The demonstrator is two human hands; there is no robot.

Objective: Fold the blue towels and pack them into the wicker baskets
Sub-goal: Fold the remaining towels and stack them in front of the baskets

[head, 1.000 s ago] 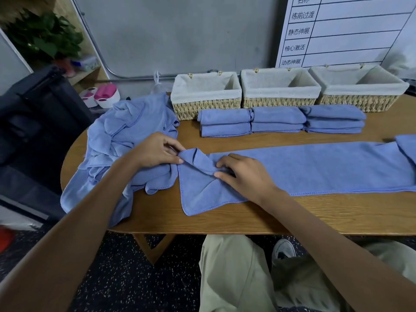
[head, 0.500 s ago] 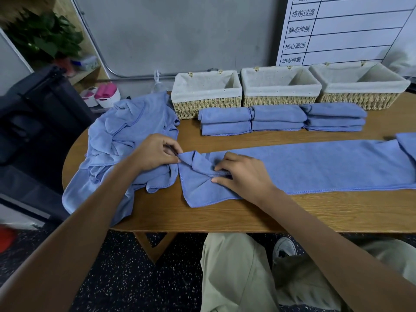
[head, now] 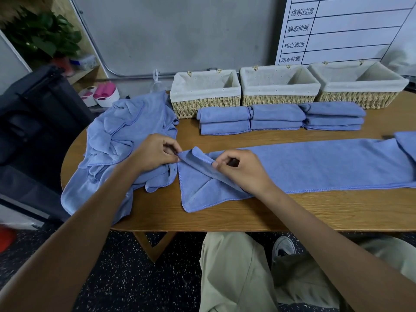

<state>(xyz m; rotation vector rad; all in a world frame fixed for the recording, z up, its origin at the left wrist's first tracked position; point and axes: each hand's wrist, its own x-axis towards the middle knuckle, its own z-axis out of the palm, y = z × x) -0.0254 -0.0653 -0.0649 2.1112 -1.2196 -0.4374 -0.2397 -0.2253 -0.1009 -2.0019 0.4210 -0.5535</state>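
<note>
A long blue towel [head: 315,167] lies folded lengthwise across the wooden table [head: 292,212]. My left hand [head: 153,152] pinches its raised left corner. My right hand [head: 243,170] pinches the same lifted flap a little to the right. Three wicker baskets with white liners stand in a row at the back: left [head: 202,102], middle [head: 279,95], right [head: 358,95]. In front of them lie three small stacks of folded blue towels: left [head: 225,120], middle [head: 276,117], right [head: 333,115]. A heap of unfolded blue towels [head: 119,140] covers the table's left end.
A black bag [head: 33,113] sits left of the table, with a potted plant [head: 42,34] and pink-and-white items [head: 101,93] behind. A whiteboard [head: 342,28] leans on the wall at right. My knees and a shoe [head: 283,246] are below the front edge.
Both hands have lifted the towel's left corner flap off the table; my right hand went from pressing flat on the cloth to pinching the raised edge.
</note>
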